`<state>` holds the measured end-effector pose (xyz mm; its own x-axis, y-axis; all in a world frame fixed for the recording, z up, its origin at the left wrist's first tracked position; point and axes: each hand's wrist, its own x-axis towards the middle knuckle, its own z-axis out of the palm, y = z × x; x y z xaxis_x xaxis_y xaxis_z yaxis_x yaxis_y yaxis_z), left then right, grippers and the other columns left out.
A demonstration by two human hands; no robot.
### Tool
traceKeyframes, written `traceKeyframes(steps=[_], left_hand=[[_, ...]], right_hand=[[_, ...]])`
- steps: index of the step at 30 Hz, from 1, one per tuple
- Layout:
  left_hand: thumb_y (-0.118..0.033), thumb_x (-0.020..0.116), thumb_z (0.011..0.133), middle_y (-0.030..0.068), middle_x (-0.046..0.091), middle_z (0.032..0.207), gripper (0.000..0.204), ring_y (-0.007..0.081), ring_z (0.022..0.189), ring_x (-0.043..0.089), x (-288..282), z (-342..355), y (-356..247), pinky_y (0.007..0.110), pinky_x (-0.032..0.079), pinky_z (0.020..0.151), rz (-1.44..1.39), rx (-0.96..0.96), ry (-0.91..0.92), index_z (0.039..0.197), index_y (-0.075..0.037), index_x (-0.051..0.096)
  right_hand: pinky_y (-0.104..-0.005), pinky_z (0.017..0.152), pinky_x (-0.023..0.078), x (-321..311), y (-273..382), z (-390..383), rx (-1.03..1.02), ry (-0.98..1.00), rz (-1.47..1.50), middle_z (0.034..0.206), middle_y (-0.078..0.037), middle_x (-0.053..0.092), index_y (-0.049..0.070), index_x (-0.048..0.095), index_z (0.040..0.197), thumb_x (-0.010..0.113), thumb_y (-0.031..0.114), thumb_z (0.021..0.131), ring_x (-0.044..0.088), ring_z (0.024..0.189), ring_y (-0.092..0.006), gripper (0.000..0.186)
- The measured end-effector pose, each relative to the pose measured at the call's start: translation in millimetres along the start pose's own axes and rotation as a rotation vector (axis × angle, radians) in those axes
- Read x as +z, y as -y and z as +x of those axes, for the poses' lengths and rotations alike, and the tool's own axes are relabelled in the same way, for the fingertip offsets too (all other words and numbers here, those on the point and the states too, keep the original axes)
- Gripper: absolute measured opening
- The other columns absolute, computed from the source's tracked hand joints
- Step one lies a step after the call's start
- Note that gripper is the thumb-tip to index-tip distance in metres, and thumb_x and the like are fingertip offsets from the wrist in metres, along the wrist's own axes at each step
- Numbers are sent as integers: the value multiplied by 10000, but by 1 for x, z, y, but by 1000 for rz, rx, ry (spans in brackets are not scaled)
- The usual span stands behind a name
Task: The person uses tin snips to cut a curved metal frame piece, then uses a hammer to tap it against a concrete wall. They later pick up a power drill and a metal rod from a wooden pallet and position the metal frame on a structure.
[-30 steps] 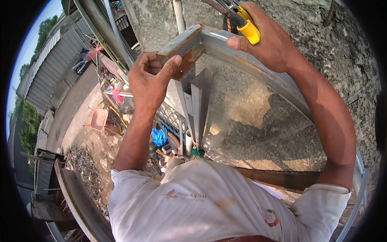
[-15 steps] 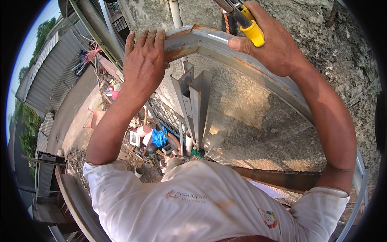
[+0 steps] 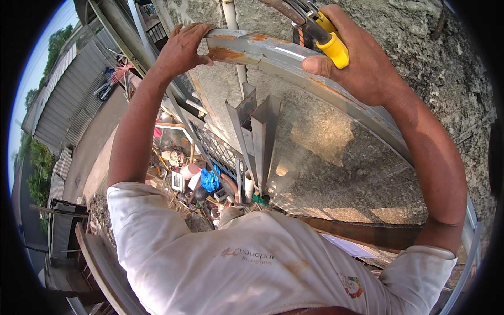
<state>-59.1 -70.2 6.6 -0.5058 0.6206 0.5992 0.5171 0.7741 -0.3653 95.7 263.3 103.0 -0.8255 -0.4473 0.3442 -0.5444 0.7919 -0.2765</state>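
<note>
A long grey metal channel (image 3: 283, 55) with rust patches runs from upper left toward my right arm, in front of a rough wall. My left hand (image 3: 184, 48) is closed around its left end, fingers on top and thumb below. My right hand (image 3: 365, 65) grips a hand tool (image 3: 332, 48) with yellow handles and dark metal parts; its far end is cut off by the picture's edge. The right thumb rests against the channel. Below the channel stands an upright pair of metal profiles (image 3: 257, 131), close to the wall.
The rough concrete wall (image 3: 325, 157) fills the right side. Down below lie a blue plastic bag (image 3: 210, 180), buckets and scrap beside a metal lattice (image 3: 218, 149). A white pipe (image 3: 230, 16) runs up the wall. Left is a corrugated fence (image 3: 65, 92) along a lane.
My left hand has slid left and slightly up to the channel's end, showing more of the metal. The right hand and tool have shifted slightly right and down.
</note>
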Motion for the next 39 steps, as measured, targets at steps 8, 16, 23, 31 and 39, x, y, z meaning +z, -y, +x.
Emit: traceKeyframes(steps=[8,16,23,31,39], left_hand=[[-551,723,830,48,595,805,566,140,761,527,-45,-1,-6,302,434,689,-709,-504,209,975,-13,623],[-521,742,836,42,608,833,522,155,822,609,-31,-12,-3,324,515,736,-977,-539,168,990,-38,618],[-443,749,859,18,610,833,418,129,781,620,-26,-12,-7,298,540,693,-1208,-614,123,952,-55,626],[-375,792,831,63,623,702,404,113,598,582,-81,-27,-96,259,483,519,-898,-884,-65,808,-14,612],[-403,788,816,152,655,877,536,231,760,644,-109,-32,-160,338,518,675,-759,-818,-199,1048,46,609]], right_hand=[[-477,834,500,19,-25,-6,-91,-170,-73,1035,-109,574,103,437,1361,619,740,788,617,999,-298,876],[-444,865,466,0,-14,-3,-117,-54,-15,1039,-171,517,-4,420,1245,627,606,823,545,986,-305,771],[-459,855,455,-9,0,-5,19,89,30,1065,-186,514,-1,422,1227,609,573,839,537,1003,-310,718],[-447,830,447,-7,0,-5,31,101,-2,1028,-143,490,17,419,1227,625,550,832,515,960,-273,695],[-450,853,450,-4,5,-6,-65,6,53,1048,-166,502,22,416,1236,633,585,817,531,982,-300,735]])
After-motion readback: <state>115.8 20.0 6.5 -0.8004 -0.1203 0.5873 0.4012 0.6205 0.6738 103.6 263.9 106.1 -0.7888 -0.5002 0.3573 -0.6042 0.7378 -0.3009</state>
